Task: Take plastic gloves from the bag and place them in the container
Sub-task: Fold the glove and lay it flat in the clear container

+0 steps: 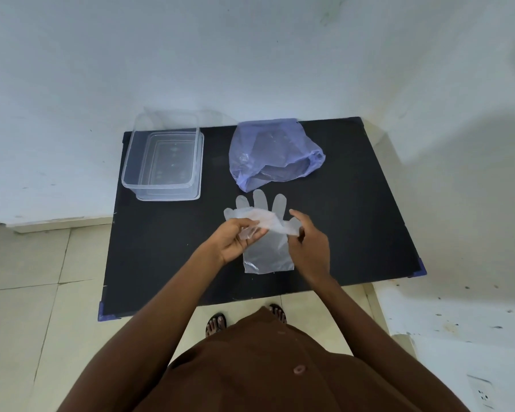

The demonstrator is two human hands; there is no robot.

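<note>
A clear plastic glove (266,251) lies flat on the black table (354,227), fingers pointing away from me. Above it I hold a second, crumpled clear glove (265,223) between both hands. My left hand (235,240) grips its left end, palm up. My right hand (308,245) pinches its right end. A bluish translucent plastic bag (272,154) sits at the table's back centre, its mouth facing me. The clear rectangular container (164,157) stands at the back left and looks empty.
The container rests on its clear lid (168,198). A white wall rises behind the table, and a white ledge (458,307) stands to the right. Tiled floor lies to the left and below, where my sandalled feet show.
</note>
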